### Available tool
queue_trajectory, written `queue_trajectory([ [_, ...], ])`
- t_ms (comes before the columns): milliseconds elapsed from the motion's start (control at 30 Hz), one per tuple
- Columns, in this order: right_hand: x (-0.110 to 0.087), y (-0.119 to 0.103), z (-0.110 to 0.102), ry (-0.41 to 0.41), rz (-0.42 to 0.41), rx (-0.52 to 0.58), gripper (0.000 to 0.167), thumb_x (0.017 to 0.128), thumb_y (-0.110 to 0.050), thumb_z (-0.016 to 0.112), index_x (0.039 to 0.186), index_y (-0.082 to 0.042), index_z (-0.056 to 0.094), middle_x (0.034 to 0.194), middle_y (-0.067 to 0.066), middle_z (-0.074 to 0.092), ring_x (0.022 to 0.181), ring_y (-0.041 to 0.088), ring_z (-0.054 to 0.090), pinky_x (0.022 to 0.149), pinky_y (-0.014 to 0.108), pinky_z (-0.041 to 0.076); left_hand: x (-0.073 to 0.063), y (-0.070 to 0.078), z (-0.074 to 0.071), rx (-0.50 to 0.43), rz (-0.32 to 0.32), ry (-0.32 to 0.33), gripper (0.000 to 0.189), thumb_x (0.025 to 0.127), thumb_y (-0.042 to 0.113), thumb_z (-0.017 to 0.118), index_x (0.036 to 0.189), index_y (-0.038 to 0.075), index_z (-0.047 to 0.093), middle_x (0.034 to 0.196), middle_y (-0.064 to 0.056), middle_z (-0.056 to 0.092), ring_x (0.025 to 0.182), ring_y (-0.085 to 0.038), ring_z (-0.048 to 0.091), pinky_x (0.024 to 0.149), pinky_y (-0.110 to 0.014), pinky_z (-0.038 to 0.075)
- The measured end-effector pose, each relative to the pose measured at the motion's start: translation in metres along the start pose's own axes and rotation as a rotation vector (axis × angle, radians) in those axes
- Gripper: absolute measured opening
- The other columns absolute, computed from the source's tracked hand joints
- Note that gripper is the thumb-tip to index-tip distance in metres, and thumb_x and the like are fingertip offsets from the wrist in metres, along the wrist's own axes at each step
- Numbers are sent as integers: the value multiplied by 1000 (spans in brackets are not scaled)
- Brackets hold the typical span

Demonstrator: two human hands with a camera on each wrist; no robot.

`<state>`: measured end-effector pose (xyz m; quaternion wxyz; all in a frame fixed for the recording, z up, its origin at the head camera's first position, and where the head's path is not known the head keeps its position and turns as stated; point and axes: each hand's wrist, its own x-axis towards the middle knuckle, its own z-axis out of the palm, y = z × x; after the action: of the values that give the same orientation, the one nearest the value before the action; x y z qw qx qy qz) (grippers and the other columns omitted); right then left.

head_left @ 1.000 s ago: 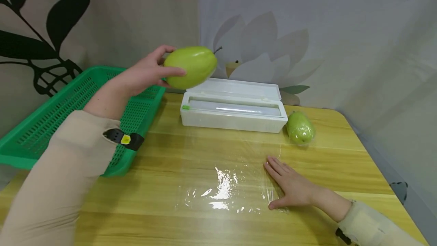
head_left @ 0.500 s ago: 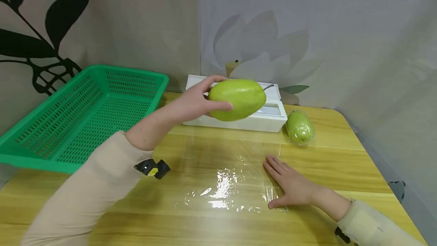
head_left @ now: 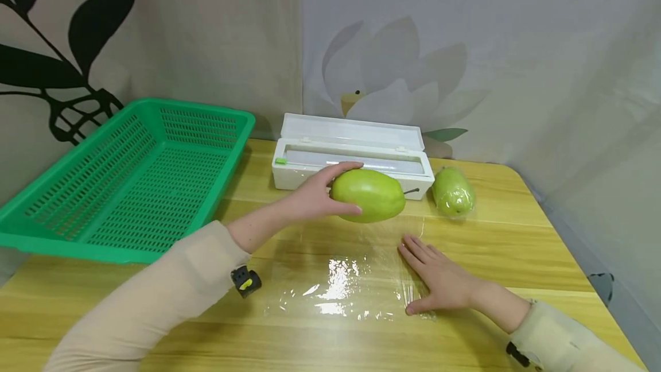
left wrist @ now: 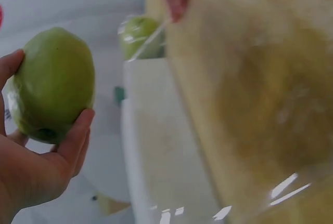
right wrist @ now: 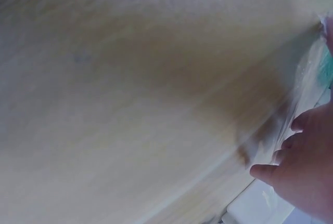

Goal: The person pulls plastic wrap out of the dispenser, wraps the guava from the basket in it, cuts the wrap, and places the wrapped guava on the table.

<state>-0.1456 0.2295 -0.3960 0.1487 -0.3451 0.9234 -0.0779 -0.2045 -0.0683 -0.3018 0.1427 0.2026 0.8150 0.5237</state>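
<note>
My left hand (head_left: 315,195) grips a smooth yellow-green pear (head_left: 369,195) by its blunt end, thumb and fingers around it, with the stem pointing right. It is held above the table, in front of the white box. The left wrist view shows the same pear (left wrist: 54,83), its dark blossom end facing down. Below it, a clear sheet of cling film (head_left: 338,283) lies spread on the wood. My right hand (head_left: 439,277) rests on the film's right edge, fingers straight. In the right wrist view, fingers of the right hand (right wrist: 307,156) are partly visible beside wrinkled film.
A green perforated basket (head_left: 227,188) stands at left with nothing in it. At the back is a white cling film box (head_left: 356,185), lid up, roll inside. A film-wrapped pear (head_left: 453,193) lies beside its right end. The wooden table (head_left: 516,234) meets a patterned curtain behind.
My left hand has carried the pear from near the basket rightward and down, in front of the box and over the film. The right hand has stayed in place.
</note>
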Motion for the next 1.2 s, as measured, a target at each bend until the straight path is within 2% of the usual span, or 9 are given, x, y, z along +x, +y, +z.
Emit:
queue_trajectory([
  [133, 1, 3, 3, 0, -1, -12, 115, 70, -76, 56, 146, 3, 22, 154, 25, 12, 141, 42, 14, 111, 57, 22, 1, -18, 16, 56, 25, 4, 77, 74, 19, 78, 141, 19, 39, 140, -10, 44, 122, -28, 48, 98, -41, 46],
  [200, 1, 5, 4, -1, 0, -17, 115, 69, -76, 55, 146, 3, 22, 154, 24, 11, 142, 41, 13, 112, 56, 22, 0, -27, 23, 75, 14, -5, 77, 73, 19, 79, 140, 20, 41, 139, -8, 44, 123, -27, 47, 100, -43, 44],
  [433, 1, 5, 4, -15, 13, -13, 117, 68, -77, 56, 147, 1, 19, 156, 21, 8, 143, 39, 10, 113, 55, 20, -6, -51, 40, 99, -17, -54, 81, 69, 20, 81, 140, 20, 40, 140, -9, 43, 124, -28, 45, 101, -48, 42],
  [800, 2, 3, 1, -13, 8, 0, 115, 70, -75, 57, 147, 2, 20, 155, 22, 8, 142, 41, 11, 112, 57, 20, -6, -64, 43, 89, -38, -34, 82, 68, 18, 82, 138, 16, 41, 137, -13, 43, 122, -31, 45, 101, -51, 40],
  [1033, 3, 2, 0, -16, 11, 2, 114, 70, -72, 60, 146, 3, 20, 155, 24, 9, 142, 41, 12, 112, 58, 20, -13, -67, 43, 124, -5, -87, 83, 68, 15, 82, 139, 13, 37, 137, -16, 38, 124, -32, 44, 103, -52, 38],
  [1200, 1, 2, -2, 11, -3, -12, 115, 69, -71, 62, 146, 4, 21, 154, 25, 12, 141, 42, 14, 112, 58, 19, -16, -67, 43, 105, 12, -101, 84, 68, 12, 81, 138, 11, 35, 136, -17, 37, 122, -33, 45, 103, -52, 39],
])
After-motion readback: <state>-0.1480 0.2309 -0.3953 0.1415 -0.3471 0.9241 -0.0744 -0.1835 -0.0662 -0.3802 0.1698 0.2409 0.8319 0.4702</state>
